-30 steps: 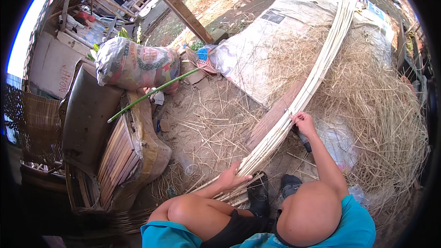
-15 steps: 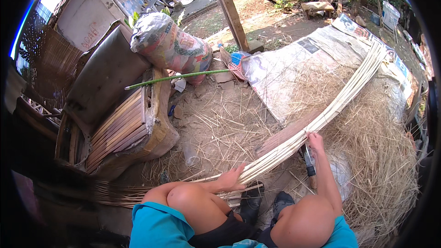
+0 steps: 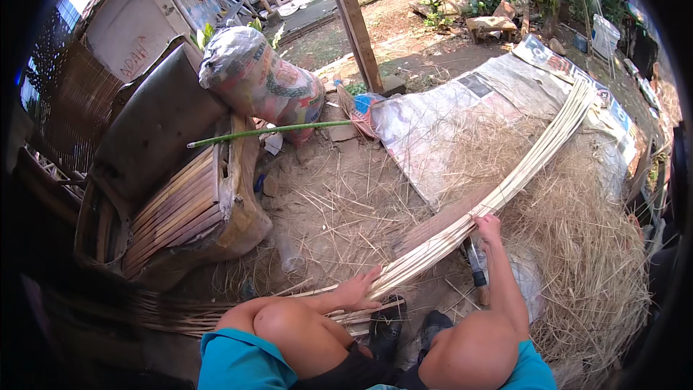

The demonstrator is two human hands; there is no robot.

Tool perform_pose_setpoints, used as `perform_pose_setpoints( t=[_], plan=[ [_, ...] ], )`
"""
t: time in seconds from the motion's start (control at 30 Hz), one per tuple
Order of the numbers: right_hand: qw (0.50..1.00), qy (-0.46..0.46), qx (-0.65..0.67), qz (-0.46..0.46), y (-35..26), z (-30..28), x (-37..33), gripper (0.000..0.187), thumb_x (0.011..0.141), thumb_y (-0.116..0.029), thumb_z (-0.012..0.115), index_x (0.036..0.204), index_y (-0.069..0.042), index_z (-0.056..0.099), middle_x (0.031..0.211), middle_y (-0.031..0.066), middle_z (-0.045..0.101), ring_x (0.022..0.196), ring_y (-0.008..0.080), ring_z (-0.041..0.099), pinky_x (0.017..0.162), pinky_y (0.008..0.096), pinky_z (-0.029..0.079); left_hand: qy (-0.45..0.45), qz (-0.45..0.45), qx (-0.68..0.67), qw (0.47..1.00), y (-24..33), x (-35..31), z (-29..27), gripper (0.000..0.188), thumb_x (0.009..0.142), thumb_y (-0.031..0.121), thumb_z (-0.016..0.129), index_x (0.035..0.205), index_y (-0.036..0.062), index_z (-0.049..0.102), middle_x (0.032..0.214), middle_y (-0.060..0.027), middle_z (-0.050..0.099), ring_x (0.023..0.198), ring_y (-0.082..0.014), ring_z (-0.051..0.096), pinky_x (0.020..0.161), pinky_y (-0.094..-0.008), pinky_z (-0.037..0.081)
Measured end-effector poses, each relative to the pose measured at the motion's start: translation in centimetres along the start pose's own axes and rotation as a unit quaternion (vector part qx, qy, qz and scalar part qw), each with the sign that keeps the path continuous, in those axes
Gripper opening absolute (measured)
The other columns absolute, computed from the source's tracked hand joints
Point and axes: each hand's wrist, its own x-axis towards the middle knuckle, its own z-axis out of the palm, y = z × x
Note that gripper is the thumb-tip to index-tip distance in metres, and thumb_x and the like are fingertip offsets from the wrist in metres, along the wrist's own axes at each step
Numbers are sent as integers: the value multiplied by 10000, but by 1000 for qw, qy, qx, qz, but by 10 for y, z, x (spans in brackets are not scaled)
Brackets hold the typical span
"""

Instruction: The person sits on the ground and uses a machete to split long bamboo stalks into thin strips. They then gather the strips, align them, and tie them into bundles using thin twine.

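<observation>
Long bundle of bamboo strips (image 3: 523, 165), two bare hands upon it

Principal item: the bundle is running diagonally from between your knees to the far right, its upper end lying over a flattened pale sheet (image 3: 426, 126) and its middle overlapping a wooden plank (image 3: 449, 222).

Left hand (image 3: 355, 292): you are laying it against the bundle's near part, fingers stretched out, thumb set apart; whether it is gripping, you cannot tell from this view.

Right hand (image 3: 488, 227): you are pinching strips at the bundle's right edge, fingertips closed.

Knife (image 3: 478, 276): lying beside your right forearm, its dark handle ending in wood.

Fibre heap (image 3: 592, 267): dry, straw-coloured, spreading along the right side.

Surroundings, left: a green pole (image 3: 289, 128) is reaching across in front of a stuffed woven sack (image 3: 263, 76); a worn armchair (image 3: 155, 130) is showing its wooden slats (image 3: 177, 209); a clear plastic bottle (image 3: 289, 253) is lying on bare earth.
</observation>
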Motion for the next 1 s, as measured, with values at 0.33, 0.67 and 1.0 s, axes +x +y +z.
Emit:
perform_pose_setpoints(
  t=[0.33, 0.67, 1.0],
  plan=[
    [944, -28, -291, -152, -63, -11, -53, 324, 793, -306, 773, 794, 1, 668, 837, 255, 648, 841, 420, 654, 771, 487, 523, -1, -90, -157, 984, 28, -21, -23, 1008, 892, 674, 611, 1562, 15, 249, 1525, -314, 386, 1365, -458, 458, 1138, -481, 383],
    [784, -125, -535, -289, -78, -11, -32, 269, 893, -231, 565, 789, -25, 704, 704, 195, 689, 690, 388, 697, 656, 494, 566, -117, -98, -9, 988, 31, -12, -38, 1187, 797, 595, 741, 1617, 179, -9, 1416, -332, 498, 1204, -480, 580, 1026, -515, 466],
    [887, -206, -148, -386, -87, 7, -99, 160, 909, -185, 638, 978, -48, 597, 971, 156, 573, 891, 337, 615, 807, 394, 513, -55, -98, -62, 992, 5, -4, -31, 1067, 741, 413, 780, 1591, 132, 199, 1239, -290, 650, 1122, -480, 627, 986, -497, 495]
  ],
)
